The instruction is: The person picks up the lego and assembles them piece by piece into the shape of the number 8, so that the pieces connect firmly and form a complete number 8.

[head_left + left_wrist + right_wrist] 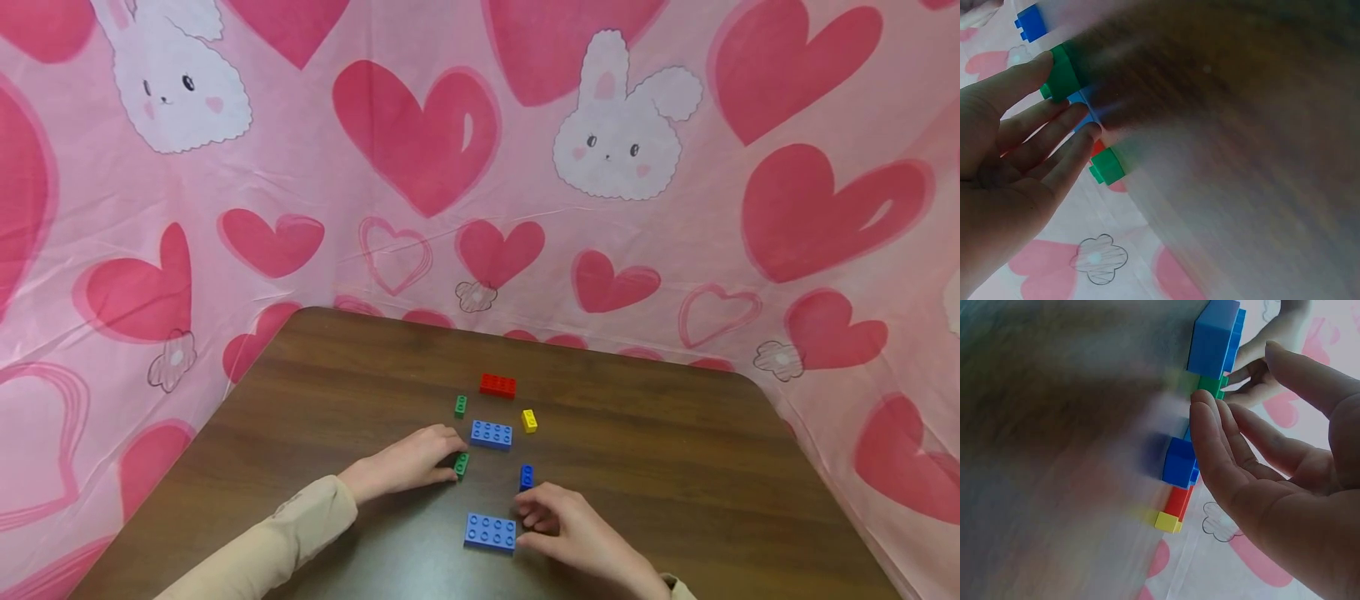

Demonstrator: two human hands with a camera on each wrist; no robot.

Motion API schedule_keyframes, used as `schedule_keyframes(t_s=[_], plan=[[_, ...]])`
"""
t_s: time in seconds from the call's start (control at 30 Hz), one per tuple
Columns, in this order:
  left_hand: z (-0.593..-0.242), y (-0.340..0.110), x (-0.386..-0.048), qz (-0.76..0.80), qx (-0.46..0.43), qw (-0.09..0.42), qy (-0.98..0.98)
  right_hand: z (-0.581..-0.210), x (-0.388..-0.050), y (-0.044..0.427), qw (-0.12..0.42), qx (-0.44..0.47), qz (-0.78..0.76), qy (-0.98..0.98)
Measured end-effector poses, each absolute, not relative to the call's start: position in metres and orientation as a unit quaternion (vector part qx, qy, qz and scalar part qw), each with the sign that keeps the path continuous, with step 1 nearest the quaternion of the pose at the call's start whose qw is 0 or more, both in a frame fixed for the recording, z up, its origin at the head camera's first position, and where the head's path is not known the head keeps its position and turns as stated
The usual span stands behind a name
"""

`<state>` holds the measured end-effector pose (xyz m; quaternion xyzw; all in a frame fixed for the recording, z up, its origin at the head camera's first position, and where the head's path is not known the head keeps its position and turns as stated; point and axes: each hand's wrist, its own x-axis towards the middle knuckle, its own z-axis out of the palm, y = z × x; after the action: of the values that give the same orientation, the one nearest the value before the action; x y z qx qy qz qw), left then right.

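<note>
Backdrop: heart-printed cloth [525,196] behind the desk [637,425].
Nearer green brick [462,466]: beyond the nearer light-blue brick [490,533]; left hand [408,461] at it, cannot tell if gripping.
Right hand [566,527]: thumb and fingers apart, beside the nearer light-blue brick.

Soft light, pale glare on tabletop [405,571], its surface blurred in wrist views
</note>
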<state>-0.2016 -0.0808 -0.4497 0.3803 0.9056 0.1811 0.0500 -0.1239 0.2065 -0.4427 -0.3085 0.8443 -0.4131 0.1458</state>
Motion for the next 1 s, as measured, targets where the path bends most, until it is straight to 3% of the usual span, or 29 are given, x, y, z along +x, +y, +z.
schedule_keyframes(t_s=[0.7, 1.0], plan=[[-0.45, -0.079, -0.202, 0.19, 0.376, 0.058, 0.905, -0.445, -0.13, 0.195, 0.203, -0.268, -0.395, 0.855], [-0.449, -0.08, -0.201, 0.195, 0.377, 0.052, 0.904, -0.445, -0.13, 0.192, 0.195, -0.272, -0.382, 0.861]])
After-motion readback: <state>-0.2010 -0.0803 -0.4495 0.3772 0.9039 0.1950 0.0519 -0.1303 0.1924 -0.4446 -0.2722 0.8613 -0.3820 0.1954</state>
